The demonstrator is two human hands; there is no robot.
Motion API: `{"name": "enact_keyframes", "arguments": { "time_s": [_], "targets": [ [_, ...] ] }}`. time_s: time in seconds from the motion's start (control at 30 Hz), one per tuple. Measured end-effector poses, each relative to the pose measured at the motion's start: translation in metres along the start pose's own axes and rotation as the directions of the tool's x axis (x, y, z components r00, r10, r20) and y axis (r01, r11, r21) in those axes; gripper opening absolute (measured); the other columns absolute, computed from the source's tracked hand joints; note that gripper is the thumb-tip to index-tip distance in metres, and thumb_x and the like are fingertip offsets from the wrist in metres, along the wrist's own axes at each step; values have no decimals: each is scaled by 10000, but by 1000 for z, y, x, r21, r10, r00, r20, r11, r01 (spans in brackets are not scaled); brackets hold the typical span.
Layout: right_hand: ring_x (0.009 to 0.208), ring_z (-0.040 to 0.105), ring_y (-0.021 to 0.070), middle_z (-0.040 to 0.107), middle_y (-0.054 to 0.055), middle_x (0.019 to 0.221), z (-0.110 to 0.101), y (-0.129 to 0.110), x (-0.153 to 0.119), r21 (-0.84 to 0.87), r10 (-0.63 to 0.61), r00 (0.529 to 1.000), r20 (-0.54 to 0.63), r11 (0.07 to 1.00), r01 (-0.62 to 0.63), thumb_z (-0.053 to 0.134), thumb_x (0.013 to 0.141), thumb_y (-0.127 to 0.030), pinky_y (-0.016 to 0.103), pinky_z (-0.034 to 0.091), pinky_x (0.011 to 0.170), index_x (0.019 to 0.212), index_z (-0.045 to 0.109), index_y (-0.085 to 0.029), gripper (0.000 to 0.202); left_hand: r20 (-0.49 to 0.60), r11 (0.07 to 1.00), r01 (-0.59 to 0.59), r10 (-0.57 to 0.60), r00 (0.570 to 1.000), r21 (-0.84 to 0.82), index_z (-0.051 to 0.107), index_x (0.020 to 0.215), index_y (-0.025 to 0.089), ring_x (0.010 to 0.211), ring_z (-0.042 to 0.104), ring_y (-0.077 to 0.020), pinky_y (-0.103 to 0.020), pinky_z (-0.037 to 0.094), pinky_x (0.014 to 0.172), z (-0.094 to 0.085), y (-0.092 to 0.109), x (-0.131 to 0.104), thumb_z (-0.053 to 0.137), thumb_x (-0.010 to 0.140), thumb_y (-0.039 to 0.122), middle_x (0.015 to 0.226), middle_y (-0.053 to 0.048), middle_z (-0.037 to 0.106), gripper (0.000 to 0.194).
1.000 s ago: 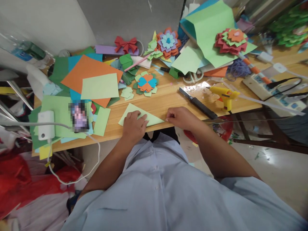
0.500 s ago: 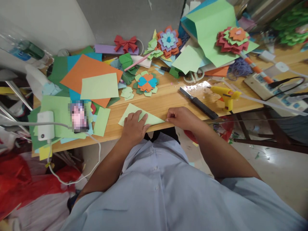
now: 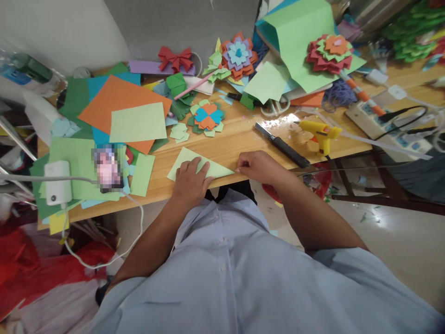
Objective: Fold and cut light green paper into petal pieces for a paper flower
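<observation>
A pale green sheet of paper, folded into a triangle, lies at the front edge of the table. Spread flat across its middle is my left hand, open and pressing it down. At the sharp right corner of the sheet, my right hand is closed, thumb and finger pinching the tip. Just beyond my left hand sits a paper flower in orange, blue and green, with small pale green cut pieces beside it. A black-handled utility knife rests to the right of my right hand.
A yellow glue gun and a power strip with cables stand at the right. Coloured sheets, a phone and a white power bank cover the left. Finished paper flowers and scissors lie at the back.
The whole view has shifted slightly. Both hands stay on the folded paper, the left flat and the right pinching its corner, with little visible movement.
</observation>
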State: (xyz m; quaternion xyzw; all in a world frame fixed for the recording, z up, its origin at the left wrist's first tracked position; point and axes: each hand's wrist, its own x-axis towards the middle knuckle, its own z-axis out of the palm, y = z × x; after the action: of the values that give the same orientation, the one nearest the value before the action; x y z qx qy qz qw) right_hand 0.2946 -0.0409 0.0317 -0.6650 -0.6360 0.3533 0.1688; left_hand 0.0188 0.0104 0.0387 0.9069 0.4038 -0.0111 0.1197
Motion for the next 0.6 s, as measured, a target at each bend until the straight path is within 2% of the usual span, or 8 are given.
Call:
{"name": "enact_keyframes", "arguments": {
  "time_s": [0.2,0.4,0.6],
  "targets": [
    [699,601,156,713,-15,751,-5,-8,0,-8,24,1000,13,1000,-23,721,863,-203,291,378,669,749,655,-235,135,-8,1000,1,-2,1000,-16,624,1476,191,1326,455,-408,-582,398,1120,-1,1,1,437,1077,482,1608,-181,487,528],
    [743,613,174,721,1,778,-5,-8,0,-32,23,1000,11,999,-23,732,859,-220,293,377,678,773,677,-236,103,-13,999,29,-29,999,28,644,1455,219,1294,483,-407,-574,423,1084,-3,7,3,453,1069,463,1592,-156,518,495],
    [753,616,178,719,8,777,-6,-10,-1,-37,35,999,10,999,-35,723,860,-210,301,382,696,772,681,-230,99,-1,997,31,-31,1000,66,628,1464,194,1327,475,-433,-603,417,1072,-5,11,3,453,1066,420,1599,-174,513,491]
  ]
}}
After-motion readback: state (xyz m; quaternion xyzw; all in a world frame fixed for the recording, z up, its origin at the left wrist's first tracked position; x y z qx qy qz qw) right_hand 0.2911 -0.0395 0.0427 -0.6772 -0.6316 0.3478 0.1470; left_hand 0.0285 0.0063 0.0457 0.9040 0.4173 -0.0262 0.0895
